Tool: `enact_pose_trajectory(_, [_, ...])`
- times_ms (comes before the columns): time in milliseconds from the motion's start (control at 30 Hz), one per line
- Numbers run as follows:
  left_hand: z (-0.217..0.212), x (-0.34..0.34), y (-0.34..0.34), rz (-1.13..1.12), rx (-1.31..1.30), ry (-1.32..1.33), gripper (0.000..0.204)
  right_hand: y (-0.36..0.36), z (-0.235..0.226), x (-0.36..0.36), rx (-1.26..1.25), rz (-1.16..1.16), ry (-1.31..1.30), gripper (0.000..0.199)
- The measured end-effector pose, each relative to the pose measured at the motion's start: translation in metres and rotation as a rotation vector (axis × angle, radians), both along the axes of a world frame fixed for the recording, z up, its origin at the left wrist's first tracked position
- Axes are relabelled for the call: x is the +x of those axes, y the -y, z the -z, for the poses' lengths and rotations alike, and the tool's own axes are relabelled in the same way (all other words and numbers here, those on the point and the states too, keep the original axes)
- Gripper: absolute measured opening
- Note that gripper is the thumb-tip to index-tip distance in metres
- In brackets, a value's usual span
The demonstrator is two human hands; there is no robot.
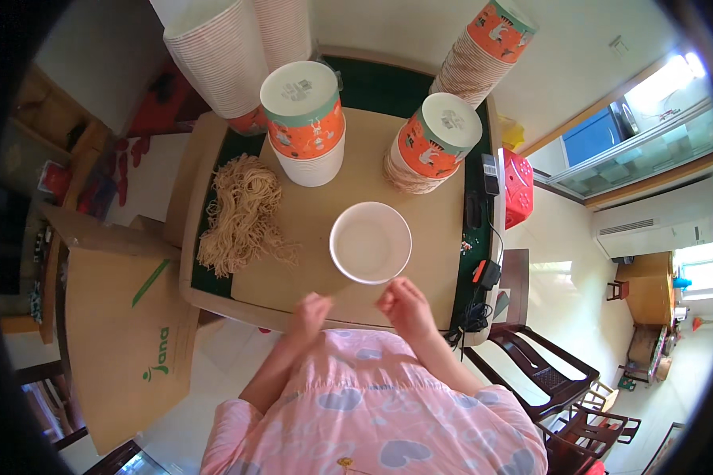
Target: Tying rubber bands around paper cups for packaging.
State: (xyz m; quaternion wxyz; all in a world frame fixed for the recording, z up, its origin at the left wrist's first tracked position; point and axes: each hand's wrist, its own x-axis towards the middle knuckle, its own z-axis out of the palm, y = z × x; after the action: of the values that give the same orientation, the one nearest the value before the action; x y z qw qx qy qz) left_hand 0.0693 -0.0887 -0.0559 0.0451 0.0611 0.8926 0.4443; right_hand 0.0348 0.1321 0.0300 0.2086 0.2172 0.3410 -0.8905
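Note:
A white paper tub (370, 244) stands mouth up on the brown board, and its inside looks plain white. My right hand (406, 305) is at the tub's near rim, fingers curled into a pinch. Level with it, my left hand (312, 312) is over the board's near edge, also pinched and slightly blurred. Whatever either hand may hold is too small to make out. A loose bundle of tan strings (242, 207) lies to the left, its loose ends trailing toward the tub.
Behind the tub stand an upturned stack of orange-and-green tubs (305, 131) and another such stack (436, 142). Taller stacks (218, 63) rise farther back. A phone-like device (490, 176) and cables (475, 315) line the right edge. A cardboard box (127, 332) stands at left, dark chairs (547, 376) at right.

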Motion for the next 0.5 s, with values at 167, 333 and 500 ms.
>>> enact_pose_trajectory(167, [0.133, -0.017, 0.117, -0.446, 0.091, -0.116, 0.009, -0.031, -0.042, -0.012, 0.170, 0.092, -0.104, 0.011])
enact_pose_trajectory(333, [0.050, -0.060, 0.149, -0.382, -0.501, 0.125, 0.013, -0.083, -0.070, -0.001, 0.280, -0.016, -0.244, 0.015])
enact_pose_trajectory(500, [-0.040, -0.090, 0.057, -0.164, -0.510, -0.366, 0.037, -0.078, -0.065, 0.008, 0.481, -0.389, -0.258, 0.012])
